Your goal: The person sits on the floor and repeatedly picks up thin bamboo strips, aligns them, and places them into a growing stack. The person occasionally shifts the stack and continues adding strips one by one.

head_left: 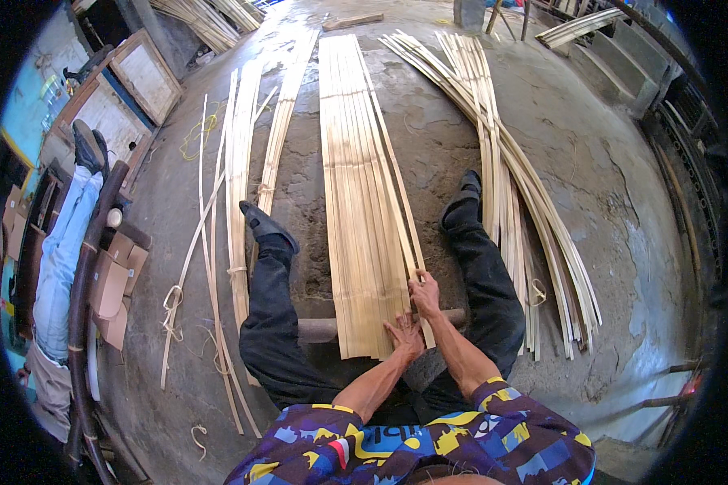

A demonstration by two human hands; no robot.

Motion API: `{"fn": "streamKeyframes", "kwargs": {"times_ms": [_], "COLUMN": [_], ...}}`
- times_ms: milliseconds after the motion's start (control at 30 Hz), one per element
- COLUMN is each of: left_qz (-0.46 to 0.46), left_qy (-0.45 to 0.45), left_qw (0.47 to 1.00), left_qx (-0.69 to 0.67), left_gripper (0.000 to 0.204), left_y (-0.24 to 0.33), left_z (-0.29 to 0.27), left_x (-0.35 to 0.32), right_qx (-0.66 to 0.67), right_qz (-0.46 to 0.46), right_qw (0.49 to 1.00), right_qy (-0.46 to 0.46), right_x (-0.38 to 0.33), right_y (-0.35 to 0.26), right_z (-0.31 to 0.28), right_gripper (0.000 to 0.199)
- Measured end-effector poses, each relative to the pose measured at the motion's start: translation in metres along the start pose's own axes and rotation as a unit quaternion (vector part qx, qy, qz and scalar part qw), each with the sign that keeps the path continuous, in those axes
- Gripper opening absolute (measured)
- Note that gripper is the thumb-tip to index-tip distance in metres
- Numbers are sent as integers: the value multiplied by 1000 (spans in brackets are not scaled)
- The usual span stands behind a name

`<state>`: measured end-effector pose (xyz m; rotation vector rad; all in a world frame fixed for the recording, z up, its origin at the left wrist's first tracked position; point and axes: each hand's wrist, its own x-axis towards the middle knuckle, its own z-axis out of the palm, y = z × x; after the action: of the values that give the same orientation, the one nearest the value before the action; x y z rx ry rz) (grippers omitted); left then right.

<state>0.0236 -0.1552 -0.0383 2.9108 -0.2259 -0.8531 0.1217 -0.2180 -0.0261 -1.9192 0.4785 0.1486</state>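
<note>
A row of long, pale bamboo strips lies side by side between my legs, its near end resting over a round pole. My left hand lies flat on the near right corner of the row, fingers spread. Just beyond it, my right hand is closed around a single narrow bamboo strip along the row's right edge. A slim gap parts that strip from the others toward its middle. My right fingers partly cover where they grip it.
Bundles of bamboo strips lie on the concrete floor to the left and right. A person in light blue jeans is at the far left, near cardboard boxes. Concrete steps stand at the back right.
</note>
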Motion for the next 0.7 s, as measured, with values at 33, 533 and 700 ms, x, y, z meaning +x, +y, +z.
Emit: {"fn": "streamKeyframes", "kwargs": {"times_ms": [33, 533, 700], "left_qz": [13, 167, 177], "left_qy": [-3, 106, 151], "left_qw": [999, 980, 972], "left_qx": [33, -3, -38], "left_gripper": [62, 94, 97], "left_y": [-3, -34, -38], "left_z": [-1, -26, -23], "left_x": [0, -40, -42], "right_qx": [-29, -111, -121], "right_qz": [-6, -129, -39], "right_qw": [999, 982, 991], "right_qy": [20, 77, -50], "right_x": [-1, -7, -5], "right_y": [3, -5, 18], "right_z": [1, -12, -7], "right_gripper": [34, 37, 42]}}
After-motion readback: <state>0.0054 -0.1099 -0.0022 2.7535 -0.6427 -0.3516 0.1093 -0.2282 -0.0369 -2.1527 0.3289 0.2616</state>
